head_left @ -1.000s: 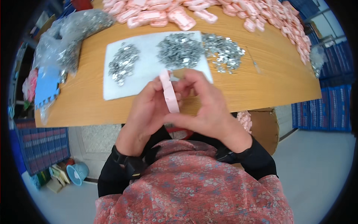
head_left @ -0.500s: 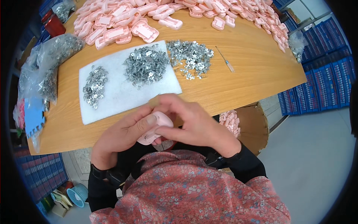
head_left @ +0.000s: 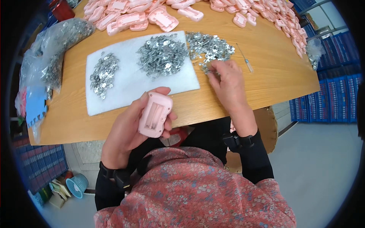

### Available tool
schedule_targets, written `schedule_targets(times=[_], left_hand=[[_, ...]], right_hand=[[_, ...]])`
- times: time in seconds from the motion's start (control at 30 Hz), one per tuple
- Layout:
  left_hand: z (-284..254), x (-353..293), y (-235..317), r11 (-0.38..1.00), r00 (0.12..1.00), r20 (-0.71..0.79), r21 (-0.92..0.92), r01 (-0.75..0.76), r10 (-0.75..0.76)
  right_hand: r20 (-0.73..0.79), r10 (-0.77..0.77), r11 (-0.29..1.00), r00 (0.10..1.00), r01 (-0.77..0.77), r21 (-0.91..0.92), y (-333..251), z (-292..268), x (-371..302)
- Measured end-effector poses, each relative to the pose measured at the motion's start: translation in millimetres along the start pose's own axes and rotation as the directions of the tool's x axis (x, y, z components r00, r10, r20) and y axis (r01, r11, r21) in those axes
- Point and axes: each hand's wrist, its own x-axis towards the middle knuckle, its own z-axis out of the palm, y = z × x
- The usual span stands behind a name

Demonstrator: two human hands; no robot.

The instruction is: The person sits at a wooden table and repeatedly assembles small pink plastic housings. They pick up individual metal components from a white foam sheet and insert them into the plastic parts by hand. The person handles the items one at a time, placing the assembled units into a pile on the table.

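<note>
A: How far along was the pink casing?
B: Metal seemed seated low in its recess; the upper end looked bare — likely unfinished.
A: The hands?
B: The left hand curled around the casing, near the table's front edge. The right hand was nearly pinched at the rightmost metal pile; its grip on any piece couldn't be told.
A: Room?
B: Bare wood — between mat and front edge, and right of the thin tool.
</note>
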Motion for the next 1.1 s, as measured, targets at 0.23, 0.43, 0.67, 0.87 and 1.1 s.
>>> schedule_targets(times=[0.23,0.43,0.67,0.87,1.1], left_hand=[[2.2,9.6,-0.5,0.994,0.995,-0.050,0.066,-0.086,0.089],[12.8,16.1,-3.1,0.978,0.984,-0.139,0.193,-0.084,0.112],[23.0,28.0,-5.2,0.956,0.963,-0.180,0.252,-0.150,0.199],[33.0,46.7,-8.1,0.922,0.945,-0.116,0.284,-0.264,0.306],[29.1,46.9,-10.4,0.909,0.933,-0.156,0.326,-0.260,0.323]], right_hand=[[-0.010,0.244,0.932,0.970,-0.232,0.279,-16.1,-5.3,2.0],[0.081,0.251,0.941,0.965,-0.262,0.216,-0.5,0.4,1.4],[0.178,0.332,0.765,0.926,-0.375,0.524,-24.4,-13.1,0.4],[0.129,0.159,0.765,0.979,-0.205,0.611,-53.2,-17.4,-4.7],[0.149,0.194,0.677,0.970,-0.242,0.695,-59.6,-9.6,-5.6]])
